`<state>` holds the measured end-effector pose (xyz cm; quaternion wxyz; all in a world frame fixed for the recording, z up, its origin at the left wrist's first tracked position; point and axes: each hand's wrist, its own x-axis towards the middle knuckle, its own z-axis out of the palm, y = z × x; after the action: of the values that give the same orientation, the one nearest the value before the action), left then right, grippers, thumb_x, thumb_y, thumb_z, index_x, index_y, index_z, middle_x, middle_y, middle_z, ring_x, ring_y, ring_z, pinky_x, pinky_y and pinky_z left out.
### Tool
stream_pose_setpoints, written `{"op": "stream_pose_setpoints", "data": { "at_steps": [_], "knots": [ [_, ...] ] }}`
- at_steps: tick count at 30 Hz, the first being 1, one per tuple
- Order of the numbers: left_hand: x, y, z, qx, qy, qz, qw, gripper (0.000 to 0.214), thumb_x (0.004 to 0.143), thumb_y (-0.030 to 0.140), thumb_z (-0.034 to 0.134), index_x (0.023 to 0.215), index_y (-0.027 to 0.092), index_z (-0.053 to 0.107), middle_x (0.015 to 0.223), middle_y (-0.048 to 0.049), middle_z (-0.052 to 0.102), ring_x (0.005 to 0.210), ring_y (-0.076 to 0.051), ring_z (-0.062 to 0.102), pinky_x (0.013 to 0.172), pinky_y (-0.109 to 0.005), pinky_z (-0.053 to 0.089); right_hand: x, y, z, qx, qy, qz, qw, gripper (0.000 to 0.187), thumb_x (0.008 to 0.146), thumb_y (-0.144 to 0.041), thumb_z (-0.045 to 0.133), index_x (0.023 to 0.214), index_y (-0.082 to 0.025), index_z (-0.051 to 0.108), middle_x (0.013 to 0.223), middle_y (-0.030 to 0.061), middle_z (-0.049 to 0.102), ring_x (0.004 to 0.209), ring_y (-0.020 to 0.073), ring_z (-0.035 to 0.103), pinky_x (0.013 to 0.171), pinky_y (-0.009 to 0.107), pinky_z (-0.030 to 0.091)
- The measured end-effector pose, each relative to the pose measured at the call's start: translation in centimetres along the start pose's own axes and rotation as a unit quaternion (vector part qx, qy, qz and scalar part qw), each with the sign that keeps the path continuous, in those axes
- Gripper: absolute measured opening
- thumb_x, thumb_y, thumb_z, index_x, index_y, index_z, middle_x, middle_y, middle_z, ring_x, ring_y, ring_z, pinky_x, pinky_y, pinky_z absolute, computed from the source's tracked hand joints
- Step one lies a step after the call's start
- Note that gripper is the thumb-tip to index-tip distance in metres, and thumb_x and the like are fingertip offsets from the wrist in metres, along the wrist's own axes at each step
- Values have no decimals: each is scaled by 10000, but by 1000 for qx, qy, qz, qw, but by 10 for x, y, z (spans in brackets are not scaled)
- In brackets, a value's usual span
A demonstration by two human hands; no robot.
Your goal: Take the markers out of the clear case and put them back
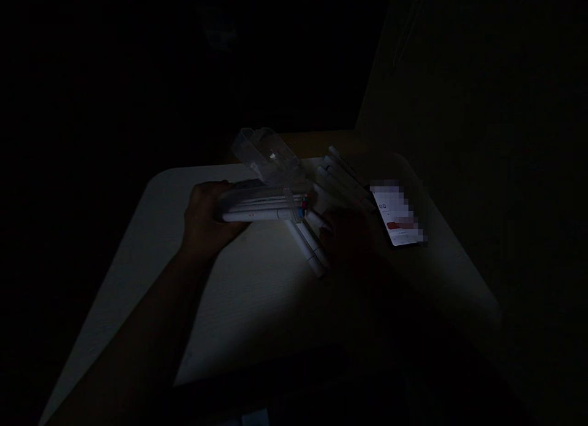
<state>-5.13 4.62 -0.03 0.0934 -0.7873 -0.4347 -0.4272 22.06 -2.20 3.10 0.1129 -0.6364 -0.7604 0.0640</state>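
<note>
The scene is very dark. My left hand point(206, 220) is closed round the end of a clear plastic case point(261, 205) that lies on its side and is filled with white markers. The case's transparent lid point(264, 153) stands open above it. My right hand point(349, 236) is barely visible in shadow; it rests among loose white markers point(309, 245) on the table, and its fingers cannot be made out. More white markers point(342, 174) lie fanned out behind it.
A pale table point(257, 315) bears everything, with its left edge running diagonally. A lit phone point(399, 216) lies on it at the right. A wall rises at the right; the surroundings are black.
</note>
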Motion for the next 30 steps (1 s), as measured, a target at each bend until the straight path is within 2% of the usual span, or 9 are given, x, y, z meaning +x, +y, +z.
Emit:
{"op": "stream_pose_setpoints", "data": {
  "at_steps": [5, 10, 13, 19, 26, 30],
  "knots": [
    [0, -1, 0, 5, 0, 12, 1000, 625, 587, 376, 758, 1141, 201, 529, 1103, -89, 567, 1049, -221, 542, 888, -351, 463, 1, 0, 1, 26, 15, 20, 999, 315, 820, -257, 447, 1040, -135, 638, 1020, 129, 648, 925, 239, 601, 815, 389, 463],
    [0, 0, -1, 3, 5, 19, 1000, 631, 589, 391, 754, 1142, 184, 532, 1101, -94, 563, 1049, -217, 542, 883, -348, 465, 2, 7, 3, 102, 77, 25, 991, 331, 807, -227, 479, 1104, -179, 617, 1086, 112, 619, 966, 215, 592, 814, 356, 483],
    [1, 1, -1, 6, 7, 23, 1000, 629, 585, 395, 756, 1135, 183, 537, 1085, -89, 572, 1048, -215, 542, 886, -348, 465, 3, 9, -1, 136, 136, 2, 981, 304, 780, -177, 493, 1044, -174, 644, 1022, 98, 636, 951, 200, 589, 830, 348, 482],
    [1, 1, 1, 7, 11, 16, 1000, 626, 571, 365, 772, 1118, 164, 544, 1073, -102, 578, 1032, -221, 548, 877, -350, 470, 4, 10, -9, 169, 185, 21, 968, 242, 706, -122, 531, 906, -140, 666, 920, 92, 644, 865, 193, 587, 770, 332, 487],
    [0, 0, 0, -2, 3, 25, 1000, 629, 582, 366, 763, 1134, 172, 533, 1089, -98, 566, 1035, -215, 544, 881, -347, 469, 3, 18, -10, 203, 298, -4, 933, 146, 733, -182, 540, 825, -160, 651, 812, 59, 640, 756, 150, 580, 660, 269, 474],
    [0, -1, 0, -1, 10, 26, 1000, 631, 584, 372, 758, 1141, 184, 526, 1090, -91, 562, 1030, -214, 544, 875, -350, 472, 0, 22, -12, 222, 352, 3, 909, 171, 752, -211, 549, 892, -179, 642, 864, 43, 646, 759, 131, 590, 643, 244, 483]
  ]
}}
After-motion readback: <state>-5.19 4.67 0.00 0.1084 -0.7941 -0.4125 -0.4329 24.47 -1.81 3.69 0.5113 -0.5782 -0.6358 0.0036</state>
